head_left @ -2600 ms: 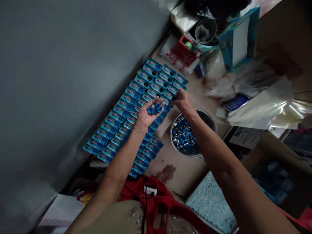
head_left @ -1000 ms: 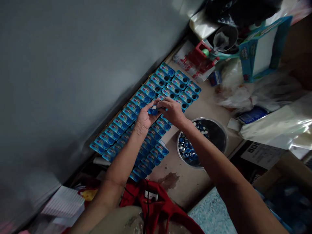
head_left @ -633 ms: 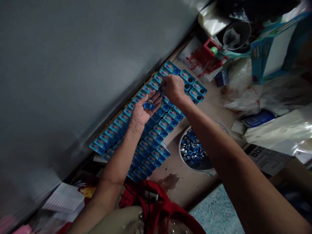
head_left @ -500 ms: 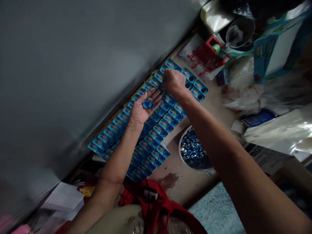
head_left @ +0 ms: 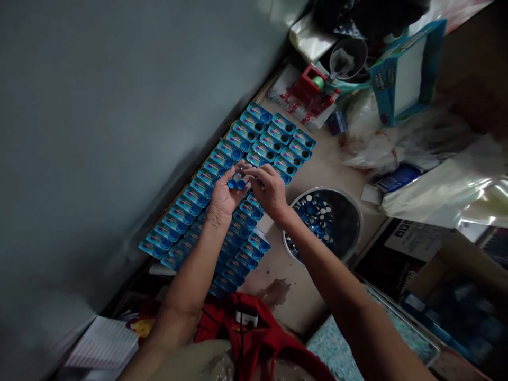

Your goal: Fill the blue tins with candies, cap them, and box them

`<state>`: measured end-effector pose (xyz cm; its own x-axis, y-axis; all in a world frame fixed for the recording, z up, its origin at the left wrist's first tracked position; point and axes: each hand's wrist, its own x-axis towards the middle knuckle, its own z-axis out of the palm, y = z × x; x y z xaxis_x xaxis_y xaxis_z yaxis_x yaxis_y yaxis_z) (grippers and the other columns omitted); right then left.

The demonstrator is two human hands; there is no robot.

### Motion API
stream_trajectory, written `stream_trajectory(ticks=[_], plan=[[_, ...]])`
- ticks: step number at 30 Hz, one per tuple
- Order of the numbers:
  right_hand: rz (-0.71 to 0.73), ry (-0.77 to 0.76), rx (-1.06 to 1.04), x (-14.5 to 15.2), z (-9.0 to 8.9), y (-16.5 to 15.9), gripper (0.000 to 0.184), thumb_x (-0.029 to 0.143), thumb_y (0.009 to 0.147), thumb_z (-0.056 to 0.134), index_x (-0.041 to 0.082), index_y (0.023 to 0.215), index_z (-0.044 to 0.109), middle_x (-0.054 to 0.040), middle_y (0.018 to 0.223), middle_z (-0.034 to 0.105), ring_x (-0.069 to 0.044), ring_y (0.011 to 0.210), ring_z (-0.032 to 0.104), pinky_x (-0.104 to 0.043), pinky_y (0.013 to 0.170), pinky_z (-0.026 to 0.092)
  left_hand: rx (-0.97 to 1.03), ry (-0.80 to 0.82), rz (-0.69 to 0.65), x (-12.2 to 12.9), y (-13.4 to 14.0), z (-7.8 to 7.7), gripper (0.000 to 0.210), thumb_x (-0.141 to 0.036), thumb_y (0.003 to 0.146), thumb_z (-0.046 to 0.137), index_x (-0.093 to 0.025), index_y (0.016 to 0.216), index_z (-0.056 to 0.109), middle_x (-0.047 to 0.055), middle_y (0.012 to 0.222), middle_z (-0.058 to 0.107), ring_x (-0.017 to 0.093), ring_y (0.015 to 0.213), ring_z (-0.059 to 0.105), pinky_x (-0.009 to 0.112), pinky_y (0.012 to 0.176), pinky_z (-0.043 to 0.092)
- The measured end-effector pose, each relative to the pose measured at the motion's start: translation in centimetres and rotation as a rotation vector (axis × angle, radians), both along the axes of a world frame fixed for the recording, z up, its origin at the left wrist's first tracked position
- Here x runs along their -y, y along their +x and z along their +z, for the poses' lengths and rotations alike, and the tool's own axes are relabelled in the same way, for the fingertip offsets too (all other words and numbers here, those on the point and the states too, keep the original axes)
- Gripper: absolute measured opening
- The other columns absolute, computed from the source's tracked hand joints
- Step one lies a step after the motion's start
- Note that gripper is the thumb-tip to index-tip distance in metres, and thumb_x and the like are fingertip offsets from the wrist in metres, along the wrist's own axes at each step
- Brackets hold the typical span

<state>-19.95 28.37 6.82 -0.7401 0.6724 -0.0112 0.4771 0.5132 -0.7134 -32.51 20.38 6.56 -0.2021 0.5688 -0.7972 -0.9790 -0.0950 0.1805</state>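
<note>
My left hand (head_left: pixel 223 197) is palm up and cupped over the rows of cards. A few small round caps (head_left: pixel 237 184), blue inside and silver outside, lie on its palm. Bent over that palm, my right hand (head_left: pixel 270 191) has its thumb and fingertips drawn together at the caps; whether one is between them is hidden. Beneath both hands spread several rows of blue printed cards (head_left: pixel 183 203). Many carry a blue cap at one end, while some at the far end show a dark round spot there.
Right of the cards stands a metal bowl (head_left: pixel 360 227) with many loose caps. A grey wall (head_left: pixel 99 132) runs along the left. Beyond the cards are a red tape dispenser (head_left: pixel 307 84), a blue box (head_left: pixel 384 84) and plastic bags (head_left: pixel 369 132). A cardboard box (head_left: pixel 448 254) stands lower right.
My right hand has come back from the far cards to my left palm. Those cards are now uncovered. The view has shifted, so more of the bowl shows.
</note>
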Motion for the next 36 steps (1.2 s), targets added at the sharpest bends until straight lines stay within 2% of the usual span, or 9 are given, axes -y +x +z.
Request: stream_trajectory(ticks=[4,10,13,17,23,27,30,33,36], plan=[[-0.027,-0.034,-0.022,1.1,-1.2,2.6,0.024,0.024,0.108,0.059,0.029,0.116,0.082,-0.0105,0.115,0.078,-0.026,0.109,0.075,-0.038,0.1,0.061,0.032,-0.017,-0.012,-1.1,2.1,0.0,0.036,-0.019,0.115,0.048,-0.014,0.134,0.079,0.008,0.103,0.088,0.022,0.113,0.085,0.03,0.106,0.066],[-0.094,-0.089,0.013,0.9,-2.2,4.1,0.016,0.017,0.097,0.067,0.029,0.092,0.076,-0.008,0.109,0.081,-0.026,0.108,0.076,-0.037,0.098,0.061,0.104,-0.027,-0.061,-3.3,4.7,0.9,0.042,-0.015,0.113,0.047,-0.013,0.145,0.074,0.01,0.11,0.088,0.023,0.113,0.086,0.035,0.112,0.065],[-0.2,-0.117,0.024,-1.1,-1.9,5.8,0.013,0.02,0.093,0.067,0.029,0.094,0.076,-0.0059,0.101,0.081,-0.026,0.095,0.076,-0.038,0.091,0.061,0.103,-0.016,-0.073,-3.8,5.3,0.6,0.039,-0.018,0.113,0.051,-0.015,0.142,0.075,0.009,0.106,0.088,0.024,0.115,0.085,0.036,0.112,0.064],[-0.384,-0.01,0.122,-6.5,-1.7,7.4,0.016,0.024,0.091,0.07,0.025,0.101,0.081,-0.0086,0.1,0.081,-0.028,0.089,0.074,-0.041,0.087,0.06,0.082,0.034,-0.032,-4.5,5.4,0.2,0.035,-0.024,0.115,0.05,-0.018,0.137,0.077,0.008,0.106,0.088,0.023,0.125,0.082,0.041,0.12,0.059],[-0.258,0.081,0.472,-11.6,-2.7,5.7,0.008,0.019,0.084,0.075,0.026,0.086,0.076,-0.0083,0.099,0.081,-0.031,0.096,0.074,-0.041,0.085,0.055,0.073,0.09,-0.106,-5.5,5.2,0.8,0.036,-0.031,0.118,0.047,-0.017,0.122,0.081,0.01,0.112,0.087,0.025,0.136,0.077,0.043,0.125,0.055],[-0.266,0.083,0.51,-13.0,-4.1,5.2,0.024,0.023,0.077,0.086,0.027,0.093,0.07,-0.0059,0.098,0.078,-0.033,0.098,0.072,-0.041,0.082,0.054,0.061,0.118,-0.112,-5.6,5.0,0.3,0.038,-0.032,0.119,0.046,-0.018,0.127,0.08,0.009,0.116,0.087,0.026,0.142,0.073,0.043,0.127,0.052],[-0.273,0.045,0.475,-14.0,-4.6,5.2,0.029,0.038,0.084,0.089,0.027,0.095,0.065,-0.0058,0.094,0.074,-0.033,0.098,0.071,-0.044,0.085,0.053,0.05,0.113,-0.096,-5.2,5.0,-0.1,0.039,-0.035,0.119,0.046,-0.021,0.135,0.078,0.009,0.122,0.087,0.025,0.146,0.071,0.043,0.127,0.051],[-0.301,0.034,0.472,-14.5,-4.0,4.7,0.031,0.049,0.094,0.082,0.025,0.094,0.061,-0.0075,0.091,0.073,-0.031,0.099,0.07,-0.046,0.089,0.051,0.036,0.099,-0.09,-4.5,5.1,0.4,0.039,-0.035,0.118,0.049,-0.021,0.143,0.076,0.01,0.129,0.085,0.025,0.146,0.07,0.043,0.126,0.051],[-0.266,0.018,0.564,-14.4,-2.2,3.7,0.03,0.036,0.089,0.087,0.025,0.092,0.06,-0.0083,0.096,0.076,-0.031,0.1,0.07,-0.045,0.091,0.049,0.007,0.08,-0.089,-3.7,5.2,1.5,0.04,-0.036,0.117,0.051,-0.021,0.147,0.074,0.011,0.131,0.085,0.025,0.143,0.072,0.044,0.126,0.052]])
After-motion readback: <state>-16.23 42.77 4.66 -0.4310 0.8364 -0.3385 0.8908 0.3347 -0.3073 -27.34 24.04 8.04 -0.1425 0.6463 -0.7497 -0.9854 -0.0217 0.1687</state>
